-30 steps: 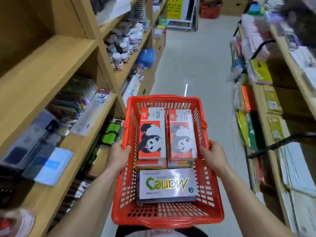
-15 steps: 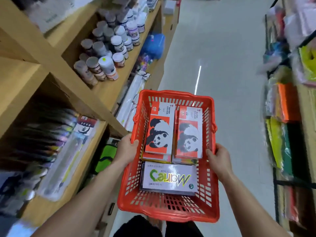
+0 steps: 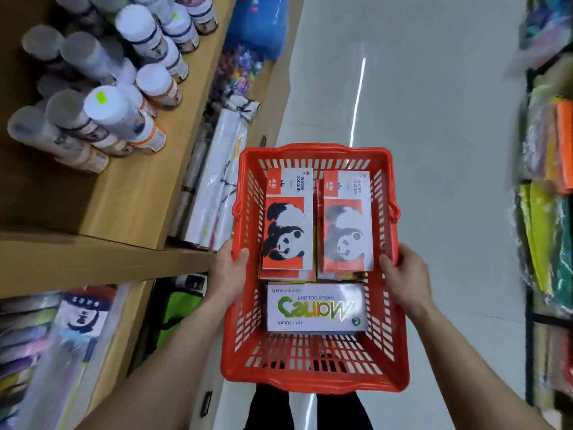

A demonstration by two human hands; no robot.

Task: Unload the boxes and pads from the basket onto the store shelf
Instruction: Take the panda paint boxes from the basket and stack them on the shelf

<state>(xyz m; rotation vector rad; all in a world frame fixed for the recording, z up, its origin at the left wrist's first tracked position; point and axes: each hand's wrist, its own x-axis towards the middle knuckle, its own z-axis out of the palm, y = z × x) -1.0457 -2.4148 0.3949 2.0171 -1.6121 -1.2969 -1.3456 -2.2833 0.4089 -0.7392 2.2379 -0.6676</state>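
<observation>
Nearest to us, the red basket [image 3: 313,381] hangs in the aisle in front of our dark trousers, held up off the floor [image 3: 434,150]. Flat on its near bottom lies a white water-colour box [image 3: 314,307], its green lettering upside down to us. Our left hand [image 3: 228,274] grips the basket's left wall, thumb hooked over the rim, and our right hand [image 3: 406,277] grips the right wall the same way. Just beyond the box, two stacks sit side by side, touching: the left panda pad [image 3: 286,221] and the right panda pad [image 3: 346,221] lie on top, and the edges below them seem to be more pads, though we cannot count them. To the left stands the wooden shelf [image 3: 124,193], with wrapped rolls [image 3: 217,169] low down and white-capped jars [image 3: 124,110] farther up. Blurred coloured packs [image 3: 545,181] line the right.
</observation>
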